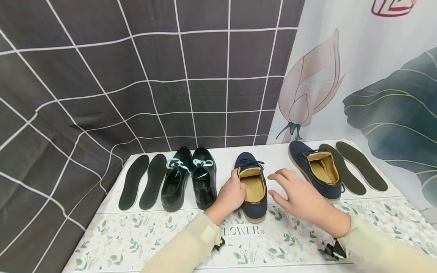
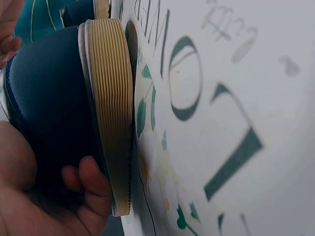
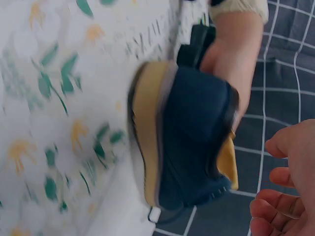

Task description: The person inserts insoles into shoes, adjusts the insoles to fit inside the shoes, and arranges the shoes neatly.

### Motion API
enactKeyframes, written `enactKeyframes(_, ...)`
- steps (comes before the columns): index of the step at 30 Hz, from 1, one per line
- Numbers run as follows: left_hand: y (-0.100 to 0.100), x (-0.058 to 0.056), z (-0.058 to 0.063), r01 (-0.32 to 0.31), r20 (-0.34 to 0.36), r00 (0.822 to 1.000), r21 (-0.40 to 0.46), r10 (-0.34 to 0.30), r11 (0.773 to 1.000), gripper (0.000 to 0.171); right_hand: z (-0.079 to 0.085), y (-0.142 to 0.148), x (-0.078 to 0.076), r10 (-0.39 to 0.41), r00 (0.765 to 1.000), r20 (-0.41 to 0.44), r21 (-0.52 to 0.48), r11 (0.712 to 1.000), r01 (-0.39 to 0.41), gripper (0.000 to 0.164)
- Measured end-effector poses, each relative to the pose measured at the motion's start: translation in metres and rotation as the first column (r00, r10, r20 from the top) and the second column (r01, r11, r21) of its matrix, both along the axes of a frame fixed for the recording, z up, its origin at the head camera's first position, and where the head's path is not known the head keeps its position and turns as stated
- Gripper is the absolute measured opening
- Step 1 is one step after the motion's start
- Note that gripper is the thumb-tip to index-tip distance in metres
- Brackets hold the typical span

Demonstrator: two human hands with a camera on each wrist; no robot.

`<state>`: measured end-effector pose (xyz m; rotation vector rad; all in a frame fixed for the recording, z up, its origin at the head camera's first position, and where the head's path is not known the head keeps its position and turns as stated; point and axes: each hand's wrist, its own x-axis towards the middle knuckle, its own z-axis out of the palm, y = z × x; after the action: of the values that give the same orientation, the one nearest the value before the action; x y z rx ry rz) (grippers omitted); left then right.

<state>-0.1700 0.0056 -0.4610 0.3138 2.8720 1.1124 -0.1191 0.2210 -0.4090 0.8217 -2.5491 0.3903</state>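
Note:
A navy lace-up shoe point(image 1: 255, 209) with a tan lining and a ribbed tan sole sits in the middle, toe pointing away from me. My left hand point(image 1: 231, 195) grips its left side at the collar. The left wrist view shows curled fingers point(image 2: 96, 189) low on the shoe's side, beside the sole. To the right of this shoe, my right hand point(image 1: 297, 192) is held apart from it with relaxed, spread fingers and nothing in them. The other navy shoe point(image 1: 300, 151) stands further right, partly behind my right hand and wrist.
Two black shoes with mint laces, the left one point(image 1: 170, 189) and the right one point(image 1: 204, 182), stand left of my hands. Two dark insoles point(image 1: 134, 182) lie beyond them, and two more insoles point(image 1: 362, 165) lie at the far right. A grid-patterned curtain point(image 1: 208, 91) hangs behind the table.

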Motion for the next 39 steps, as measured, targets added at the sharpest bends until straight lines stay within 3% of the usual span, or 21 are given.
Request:
enactKeyframes(8,0.001,0.0,-0.001,-0.019,0.008,1.0,-0.026,0.02,0.999,0.057,0.031,0.03,-0.017,-0.058,0.997,-0.059,-0.048,0.997,0.055,0.035)
enactKeyframes(14,0.001,0.0,-0.001,-0.033,0.001,0.999,-0.052,0.033,0.998,0.057,0.047,0.055,-0.03,-0.149,0.987,-0.065,-0.039,0.988,0.146,0.03)
enactKeyframes(21,0.002,0.0,-0.002,-0.034,-0.002,0.999,-0.048,0.034,0.998,0.056,0.047,0.08,-0.041,-0.232,0.973,0.006,-0.007,0.973,0.232,0.03)
enactKeyframes(26,0.002,0.0,-0.002,-0.031,-0.001,1.0,-0.04,0.031,0.999,0.055,0.051,0.1,-0.047,-0.297,0.951,0.091,-0.003,0.955,0.298,0.04)
enactKeyframes(31,0.003,0.0,0.0,-0.023,-0.003,1.0,-0.044,0.023,0.999,0.055,0.048,0.124,-0.054,-0.349,0.931,0.111,-0.01,0.936,0.352,0.041)
enactKeyframes(39,0.002,0.001,0.002,-0.026,0.011,1.0,-0.042,0.026,0.999,0.055,0.035,0.157,-0.069,-0.467,0.856,0.222,-0.011,0.877,0.481,0.038)
